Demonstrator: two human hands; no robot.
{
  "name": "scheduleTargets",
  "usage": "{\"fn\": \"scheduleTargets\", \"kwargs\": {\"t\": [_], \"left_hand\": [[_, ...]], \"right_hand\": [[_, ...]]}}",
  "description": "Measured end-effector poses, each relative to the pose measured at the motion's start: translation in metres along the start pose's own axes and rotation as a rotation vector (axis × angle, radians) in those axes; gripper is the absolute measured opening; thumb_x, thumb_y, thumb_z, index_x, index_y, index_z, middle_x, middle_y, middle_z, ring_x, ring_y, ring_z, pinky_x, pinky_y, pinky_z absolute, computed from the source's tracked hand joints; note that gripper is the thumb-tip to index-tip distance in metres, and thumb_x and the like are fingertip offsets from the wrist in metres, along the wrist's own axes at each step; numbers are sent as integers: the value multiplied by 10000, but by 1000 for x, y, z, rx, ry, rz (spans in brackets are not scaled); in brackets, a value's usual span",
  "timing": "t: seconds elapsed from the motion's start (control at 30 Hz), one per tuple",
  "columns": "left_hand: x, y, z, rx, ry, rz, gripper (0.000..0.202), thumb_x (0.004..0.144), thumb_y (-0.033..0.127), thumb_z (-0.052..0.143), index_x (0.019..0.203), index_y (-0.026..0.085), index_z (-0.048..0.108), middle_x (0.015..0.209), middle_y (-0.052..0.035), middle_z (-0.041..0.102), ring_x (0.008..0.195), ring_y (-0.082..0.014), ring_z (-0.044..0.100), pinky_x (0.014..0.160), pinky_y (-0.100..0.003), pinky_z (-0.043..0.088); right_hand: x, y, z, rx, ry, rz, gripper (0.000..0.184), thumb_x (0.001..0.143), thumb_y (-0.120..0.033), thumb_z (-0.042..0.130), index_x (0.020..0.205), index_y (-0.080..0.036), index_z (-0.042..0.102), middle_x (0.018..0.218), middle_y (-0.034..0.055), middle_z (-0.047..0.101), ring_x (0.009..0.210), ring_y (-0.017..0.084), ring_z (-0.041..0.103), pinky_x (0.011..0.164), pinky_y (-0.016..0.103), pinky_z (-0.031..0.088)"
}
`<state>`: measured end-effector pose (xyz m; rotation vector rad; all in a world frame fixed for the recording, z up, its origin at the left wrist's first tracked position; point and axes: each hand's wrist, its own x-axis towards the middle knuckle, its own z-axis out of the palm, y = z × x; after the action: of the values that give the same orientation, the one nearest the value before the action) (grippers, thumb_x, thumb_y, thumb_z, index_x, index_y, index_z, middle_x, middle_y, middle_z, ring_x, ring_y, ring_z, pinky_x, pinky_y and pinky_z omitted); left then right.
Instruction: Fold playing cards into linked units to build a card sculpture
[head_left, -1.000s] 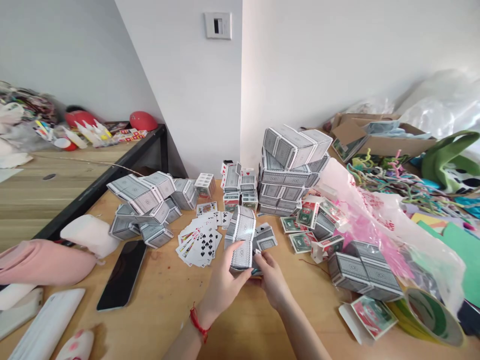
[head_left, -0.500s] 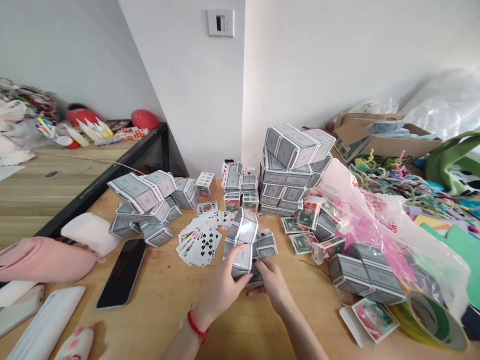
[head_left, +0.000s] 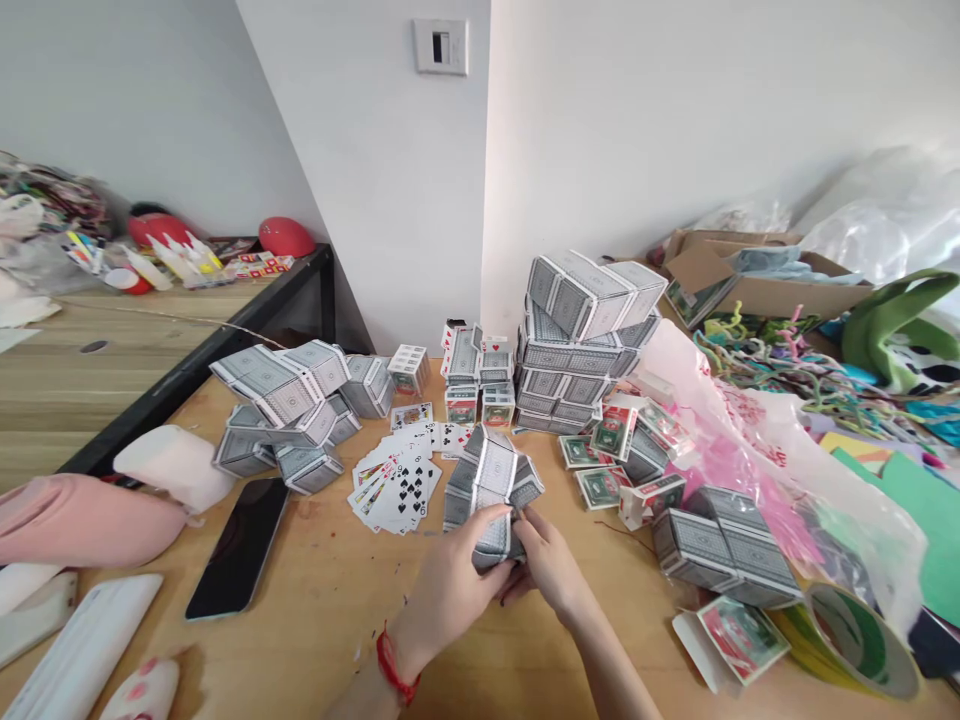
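A chain of cubes folded from grey-backed playing cards (head_left: 489,482) rests on the wooden table (head_left: 330,590) in front of me. My left hand (head_left: 456,584), with a red string on its wrist, is closed round the chain's near end. My right hand (head_left: 546,560) pinches the same near end from the right side. Just left of the chain lies a fan of face-up playing cards (head_left: 396,484).
A heap of card cubes (head_left: 286,400) lies at the left, a taller stack (head_left: 582,340) at the back. Card boxes (head_left: 619,456), a card block (head_left: 721,554), pink plastic bag (head_left: 729,440), tape roll (head_left: 855,640), black phone (head_left: 238,546), pink cloth (head_left: 82,520).
Both hands have tipped the card chain's near end and drawn it slightly lower; the loose cube that lay to its right is now folded against the chain.
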<state>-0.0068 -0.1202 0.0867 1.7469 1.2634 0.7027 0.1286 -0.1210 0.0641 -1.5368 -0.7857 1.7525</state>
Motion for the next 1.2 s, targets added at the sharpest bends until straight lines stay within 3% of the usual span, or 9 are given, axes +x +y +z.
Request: {"fn": "scheduleTargets", "kwargs": {"t": [0.13, 0.2, 0.3, 0.4, 0.47, 0.57, 0.77, 0.97, 1.2], "left_hand": [[6, -1, -6, -80, 85, -44, 403, 676, 205, 594, 1072, 262, 543, 996, -8, 638, 820, -167, 609, 725, -274, 491], [11, -1, -13, -139, 142, -56, 395, 648, 225, 625, 1038, 230, 561, 1033, -28, 622, 907, -186, 590, 782, -292, 479], [19, -3, -24, -278, 145, -104, 398, 624, 246, 648, 1009, 194, 562, 995, -39, 621, 874, -182, 591, 762, -293, 480], [26, -6, -29, -443, 109, -208, 416, 609, 258, 668, 995, 169, 544, 880, -27, 630, 758, -156, 596, 677, -266, 484], [30, -8, -30, -546, 125, -248, 414, 600, 257, 676, 978, 163, 540, 881, -27, 625, 760, -150, 594, 670, -251, 476], [33, -9, -28, -690, 120, -302, 418, 586, 263, 683, 961, 163, 528, 882, -26, 620, 746, -145, 595, 650, -244, 471], [35, -10, -30, -681, 46, -327, 459, 579, 311, 706, 974, 168, 520, 860, -20, 609, 716, -135, 587, 625, -233, 464], [32, -7, -39, -495, -57, -213, 404, 613, 309, 690, 971, 177, 558, 976, -37, 605, 877, -174, 575, 730, -260, 459], [34, -10, -38, -386, -40, -135, 491, 658, 329, 664, 1097, 181, 502, 1093, -66, 560, 975, -201, 538, 804, -295, 441]], "right_hand": [[-12, -8, -1, -27, 29, -165, 752, 788, -451, 453, 1369, -221, 35, 496, -40, 570, 407, 192, 592, 415, 312, 494], [-15, -9, -4, -24, 31, -295, 813, 792, -462, 477, 1378, -231, -37, 569, -27, 587, 462, 180, 608, 480, 329, 517], [-17, -8, -9, -61, -3, -480, 726, 781, -417, 534, 1367, -283, 127, 770, 14, 591, 609, 163, 623, 608, 351, 529], [-16, -8, -11, -272, 19, -690, 674, 677, -357, 671, 1274, -298, 365, 1077, 79, 525, 927, 225, 570, 758, 381, 500], [-15, -9, -8, -452, 76, -803, 674, 632, -332, 712, 1241, -303, 424, 1211, 87, 463, 1098, 272, 458, 879, 435, 431], [-12, -11, -3, -635, 159, -895, 637, 657, -310, 689, 1241, -310, 434, 1236, 76, 480, 1157, 297, 388, 958, 504, 327], [-9, -20, -7, -754, 71, -904, 570, 670, -293, 664, 1196, -273, 446, 1219, 77, 514, 1154, 280, 419, 949, 468, 323], [-8, -36, -19, -780, -57, -821, 355, 668, -305, 676, 995, -246, 553, 985, 58, 594, 876, 217, 546, 818, 374, 396], [-12, -36, -15, -936, -152, -778, 175, 745, -318, 603, 898, -240, 571, 1002, 61, 582, 965, 246, 481, 844, 417, 334]]}}
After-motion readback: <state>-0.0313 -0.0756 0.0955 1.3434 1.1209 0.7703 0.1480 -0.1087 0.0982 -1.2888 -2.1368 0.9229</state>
